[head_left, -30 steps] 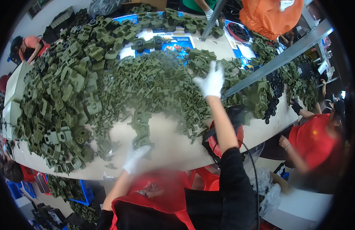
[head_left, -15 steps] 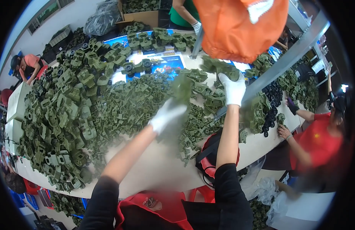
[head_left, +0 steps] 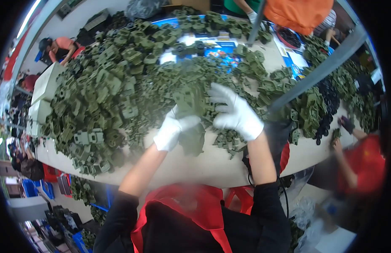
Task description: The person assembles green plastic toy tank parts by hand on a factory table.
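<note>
In front of my body, my left hand [head_left: 172,130], in a white glove, is closed on an olive-green plastic toy vehicle body [head_left: 192,141], smeared by motion. Its thumb lies across the part, which I hold above the near edge of the heap. My right hand [head_left: 238,113], also gloved in white, is just to the right of that part, fingers spread and nothing in them. Beneath and beyond both hands lies a heap of small olive-green plastic parts [head_left: 161,90]. Larger toy vehicle bodies [head_left: 107,82] are piled at the left.
A slanting metal bar [head_left: 320,69] crosses the right side, with an orange cloth [head_left: 299,14] above it. Black wheels [head_left: 326,109] lie in a strip at the right. A co-worker in red [head_left: 362,162] works there. Pale boxes [head_left: 45,86] stand at the left edge.
My right hand has let go of the green part at the far right and come nearer, fingers spreading. My left hand has come back toward my body with its part. The view has shifted.
</note>
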Tool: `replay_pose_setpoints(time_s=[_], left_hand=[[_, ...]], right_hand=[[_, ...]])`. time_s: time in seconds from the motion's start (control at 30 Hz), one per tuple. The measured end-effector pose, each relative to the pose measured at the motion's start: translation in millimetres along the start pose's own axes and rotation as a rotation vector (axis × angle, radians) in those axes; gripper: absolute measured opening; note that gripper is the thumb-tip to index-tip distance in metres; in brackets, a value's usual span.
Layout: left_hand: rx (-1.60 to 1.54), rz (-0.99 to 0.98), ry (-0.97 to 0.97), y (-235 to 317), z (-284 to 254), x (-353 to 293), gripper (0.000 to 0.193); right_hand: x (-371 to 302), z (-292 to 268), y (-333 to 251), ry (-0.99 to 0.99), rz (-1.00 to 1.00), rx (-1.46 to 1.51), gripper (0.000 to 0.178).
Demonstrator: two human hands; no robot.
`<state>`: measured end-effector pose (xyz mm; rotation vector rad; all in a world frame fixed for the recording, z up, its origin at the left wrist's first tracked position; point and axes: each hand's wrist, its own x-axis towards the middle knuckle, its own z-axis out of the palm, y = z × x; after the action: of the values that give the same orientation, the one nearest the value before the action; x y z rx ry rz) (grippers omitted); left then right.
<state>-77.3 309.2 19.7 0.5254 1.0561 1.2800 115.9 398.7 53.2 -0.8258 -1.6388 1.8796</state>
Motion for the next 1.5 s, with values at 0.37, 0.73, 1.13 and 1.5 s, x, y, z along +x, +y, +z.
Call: replay_pose_setpoints(time_s=[0.37,0.73,1.13,1.5], left_hand=[[0.143,0.337,0.085,-18,-23,-63,0.060],[0.845,0.166,0.249,-125,-98,-55,0.097],[0.643,-0.093,1.016,-62,-224,-187,0.074],[0.445,0.357,1.564,22,-360,-174,0.076]], right_hand=[[6,108,41,0.122,-0.176,0.079,0.092],[48,52,149,0.140,0.134,0.079,0.070],[135,-239,85,0.997,-0.119,-2.046,0.065],[91,-137,116,0.581,0.097,-1.604,0.037]])
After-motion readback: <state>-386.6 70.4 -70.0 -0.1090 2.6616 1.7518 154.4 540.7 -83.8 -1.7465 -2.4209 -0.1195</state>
